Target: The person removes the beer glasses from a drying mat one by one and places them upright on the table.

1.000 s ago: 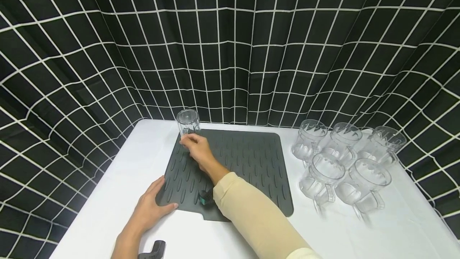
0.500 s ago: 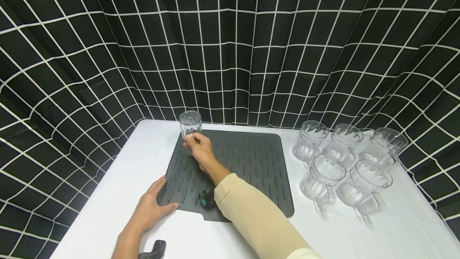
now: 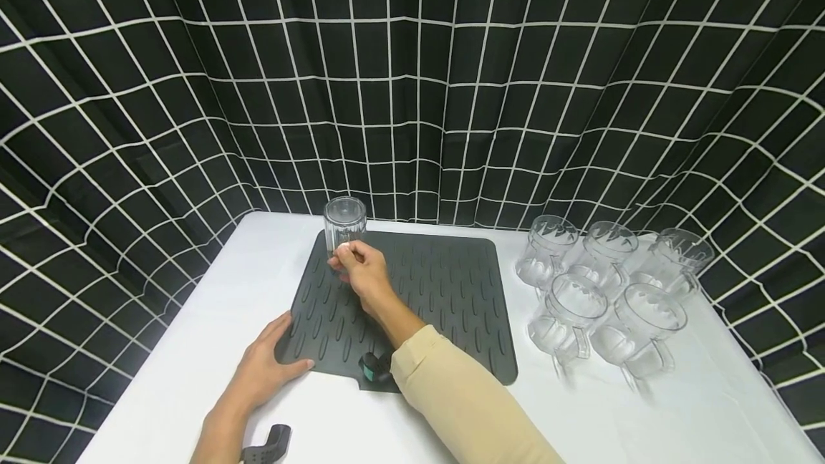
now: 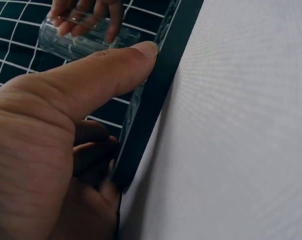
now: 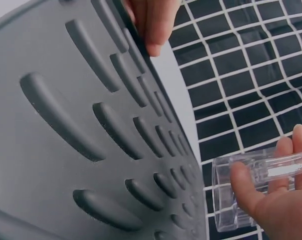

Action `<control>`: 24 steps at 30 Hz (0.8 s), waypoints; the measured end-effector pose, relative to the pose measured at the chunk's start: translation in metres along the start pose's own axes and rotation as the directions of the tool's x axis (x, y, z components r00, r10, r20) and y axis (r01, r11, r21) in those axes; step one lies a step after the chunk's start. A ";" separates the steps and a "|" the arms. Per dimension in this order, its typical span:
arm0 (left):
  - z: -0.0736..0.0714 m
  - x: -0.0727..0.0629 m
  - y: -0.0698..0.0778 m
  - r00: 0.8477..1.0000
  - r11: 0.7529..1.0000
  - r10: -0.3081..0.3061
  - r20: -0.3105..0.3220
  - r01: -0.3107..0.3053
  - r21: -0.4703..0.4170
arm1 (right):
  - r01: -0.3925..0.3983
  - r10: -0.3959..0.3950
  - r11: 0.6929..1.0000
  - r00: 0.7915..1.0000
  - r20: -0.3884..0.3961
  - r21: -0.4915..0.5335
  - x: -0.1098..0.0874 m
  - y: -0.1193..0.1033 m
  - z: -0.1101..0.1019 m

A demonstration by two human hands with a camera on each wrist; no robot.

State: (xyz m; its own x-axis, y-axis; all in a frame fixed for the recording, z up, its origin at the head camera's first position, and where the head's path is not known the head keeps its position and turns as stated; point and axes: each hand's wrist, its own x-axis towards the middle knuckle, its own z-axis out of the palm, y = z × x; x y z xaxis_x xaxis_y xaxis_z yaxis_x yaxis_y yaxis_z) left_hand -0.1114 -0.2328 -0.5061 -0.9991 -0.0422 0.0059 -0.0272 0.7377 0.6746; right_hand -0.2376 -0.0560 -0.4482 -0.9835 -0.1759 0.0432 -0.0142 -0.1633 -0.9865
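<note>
At the far left corner of a dark grey ribbed drying mat [image 3: 419, 285], my right hand [image 3: 364, 271] pinches the handle of a clear glass mug [image 3: 344, 215]. The mug is upside down, its base facing up in the head view. Seen from the right wrist, thumb and fingers close round the mug's handle [image 5: 286, 167], and the rim is right at the mat's surface. My left hand [image 3: 261, 367] rests at the mat's near left corner, thumb on the near edge and fingers spread along the left side. From the left wrist, its thumb [image 4: 115, 67] lies straight against the mat's edge.
Several clear mugs [image 3: 576, 299] stand in two rows on the white tablecloth [image 3: 696, 407], right of the mat. A black gridded curtain [image 3: 419, 92] rises behind and on both sides. Black wrist devices [image 3: 277, 442] show at both wrists.
My right hand has brought the mug slightly right and nearer, over the mat's corner, its fingers shifting on the handle. My left hand keeps its place on the mat. The head view has shifted a little.
</note>
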 end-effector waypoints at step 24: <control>0.000 0.000 0.000 1.000 1.000 0.008 0.003 -0.008 -0.010 | 0.131 -0.131 0.991 0.989 0.068 0.001 -0.052 -0.020 -0.034</control>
State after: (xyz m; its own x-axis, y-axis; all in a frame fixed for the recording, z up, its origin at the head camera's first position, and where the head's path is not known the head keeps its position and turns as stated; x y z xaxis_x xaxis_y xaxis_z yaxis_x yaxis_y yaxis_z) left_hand -0.1112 -0.2335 -0.5061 -0.9994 -0.0341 0.0094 -0.0186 0.7314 0.6817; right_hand -0.1919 -0.0103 -0.4362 -0.9586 -0.2184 0.1827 -0.1428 -0.1861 -0.9721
